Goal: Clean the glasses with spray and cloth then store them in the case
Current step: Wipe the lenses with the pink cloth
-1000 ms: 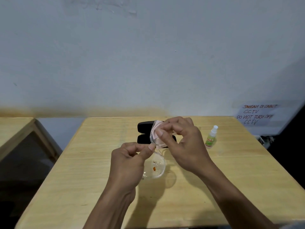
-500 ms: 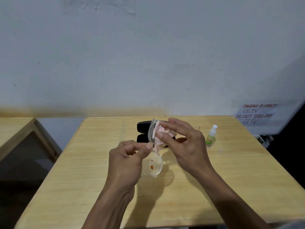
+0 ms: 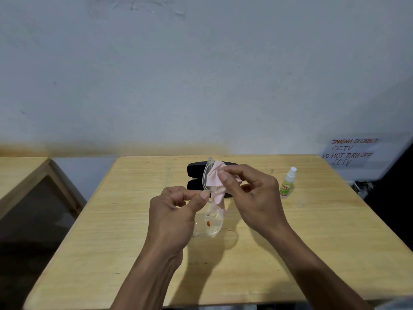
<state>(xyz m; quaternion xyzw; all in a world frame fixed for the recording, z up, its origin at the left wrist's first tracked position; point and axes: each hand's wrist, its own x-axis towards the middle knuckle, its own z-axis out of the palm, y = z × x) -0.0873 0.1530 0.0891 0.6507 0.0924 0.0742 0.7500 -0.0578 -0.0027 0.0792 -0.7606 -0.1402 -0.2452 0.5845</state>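
Clear-framed glasses (image 3: pixel 210 220) are held above the wooden table (image 3: pixel 312 242), one lens pointing up and the other down. My left hand (image 3: pixel 174 218) pinches the frame at its middle between thumb and forefinger. My right hand (image 3: pixel 252 198) presses a pink cloth (image 3: pixel 215 177) against the upper lens. The lower lens shows small orange specks. Behind the hands, an open black glasses case (image 3: pixel 194 175) lies on the table, partly hidden. A small spray bottle (image 3: pixel 287 184) with a green label and white cap stands to the right.
A second wooden table (image 3: pixel 24 175) stands to the left across a gap. The wall behind carries a handwritten paper notice (image 3: pixel 350 153) at the right. Dark equipment sits beyond the table's right edge.
The glasses have tilted so the upper lens stands more upright. My right hand's fingers have shifted on the cloth, which now shows more over the lens.
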